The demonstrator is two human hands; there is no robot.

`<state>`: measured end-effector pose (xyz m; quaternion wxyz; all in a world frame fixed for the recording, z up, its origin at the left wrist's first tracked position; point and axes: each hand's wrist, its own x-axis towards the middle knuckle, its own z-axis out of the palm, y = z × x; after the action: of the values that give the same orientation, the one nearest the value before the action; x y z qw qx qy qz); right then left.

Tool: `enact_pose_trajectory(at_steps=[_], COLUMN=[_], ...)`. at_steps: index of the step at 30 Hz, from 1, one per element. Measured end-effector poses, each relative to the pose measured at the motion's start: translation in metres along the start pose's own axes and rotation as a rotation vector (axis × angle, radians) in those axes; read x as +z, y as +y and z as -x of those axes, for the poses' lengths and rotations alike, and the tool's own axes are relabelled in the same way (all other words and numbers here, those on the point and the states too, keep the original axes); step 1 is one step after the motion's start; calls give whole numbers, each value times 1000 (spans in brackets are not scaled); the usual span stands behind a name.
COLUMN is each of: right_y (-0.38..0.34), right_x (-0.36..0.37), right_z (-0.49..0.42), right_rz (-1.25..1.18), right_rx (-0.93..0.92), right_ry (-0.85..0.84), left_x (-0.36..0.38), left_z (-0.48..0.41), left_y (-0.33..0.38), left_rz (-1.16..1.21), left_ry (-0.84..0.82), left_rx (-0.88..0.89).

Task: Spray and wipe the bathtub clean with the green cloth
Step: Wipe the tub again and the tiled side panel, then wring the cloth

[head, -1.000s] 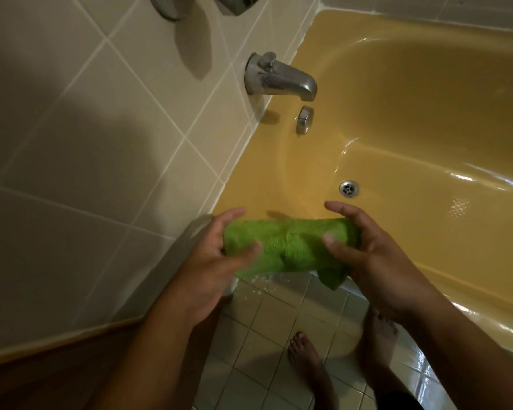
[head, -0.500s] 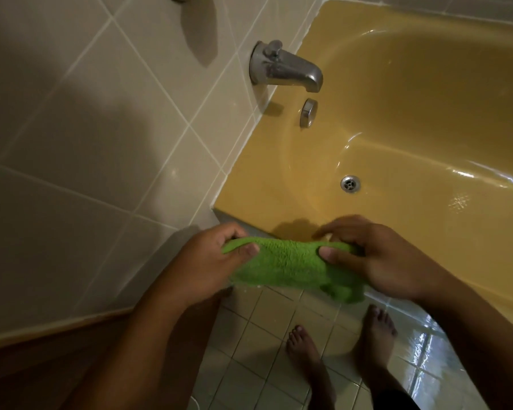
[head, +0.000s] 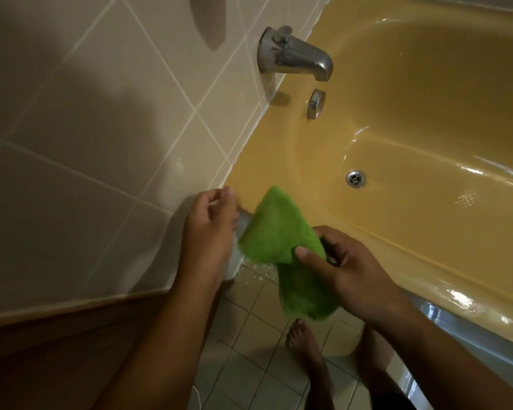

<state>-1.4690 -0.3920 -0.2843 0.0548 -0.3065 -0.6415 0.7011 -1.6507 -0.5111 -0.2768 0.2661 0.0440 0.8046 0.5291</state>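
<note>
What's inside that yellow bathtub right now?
Inside the bathtub only a metal drain and wet glints show. The green cloth, pinched by the right hand, covers part of its near rim.

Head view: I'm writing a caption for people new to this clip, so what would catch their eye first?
The bright green cloth at centre stands out most. The right hand pinches it, and the left hand is just beside it with fingers loosely curled. Behind them the glossy mustard-yellow bathtub fills the right side, with its drain in the bottom and a chrome spout on the tiled wall above.
</note>
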Motion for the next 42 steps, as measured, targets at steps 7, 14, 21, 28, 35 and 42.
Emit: enact_pose_trajectory(at_steps=[7, 14, 21, 28, 35, 42], right_y=[-8, 14, 29, 35, 78, 119], right_x=[-14, -30, -30, -9, -33, -52], right_z=[5, 0, -12, -23, -36, -24], right_rz=[-325, 273, 751, 323, 809, 1206], right_rx=[71, -19, -89, 18, -118, -51], right_ry=[107, 39, 185, 150, 366, 350], left_x=[27, 41, 35, 45, 66, 95], left_z=[59, 58, 51, 18, -60, -67], left_y=[-23, -35, -33, -17, -22, -70], left_rz=[72, -279, -427, -377, -821, -1159], left_ry=[-477, -391, -266, -212, -117, -179], left_rx=[-235, 41, 178, 149, 443, 637])
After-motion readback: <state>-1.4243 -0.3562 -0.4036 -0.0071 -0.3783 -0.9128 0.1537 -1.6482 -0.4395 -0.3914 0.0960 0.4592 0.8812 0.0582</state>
